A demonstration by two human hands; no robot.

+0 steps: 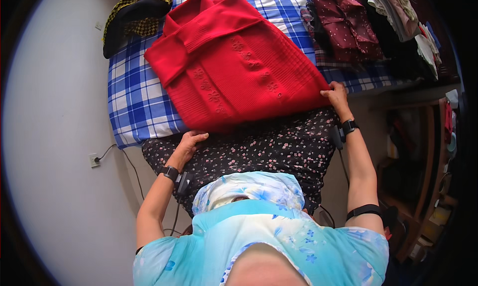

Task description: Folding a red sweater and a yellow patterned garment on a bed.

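Note:
A red knit sweater (pixel 239 69) with a collar and raised flower trim lies spread on a blue-and-white plaid bedspread (pixel 130 103). Its sleeves are folded across the front, and its hem faces me. My right hand (pixel 339 99) pinches the hem's right corner between thumb and fingers. At the hem's lower left, my left hand (pixel 185 147) touches the edge with its thumb and forefinger close together. Whether those fingers grip the cloth cannot be made out.
A black and yellow-checked garment (pixel 140 20) lies at the far left of the bed. Folded clothes (pixel 347 24) are piled at the right. A black cord runs from a wall socket (pixel 94 160) down past the bed. Wooden furniture (pixel 429 166) stands at the right.

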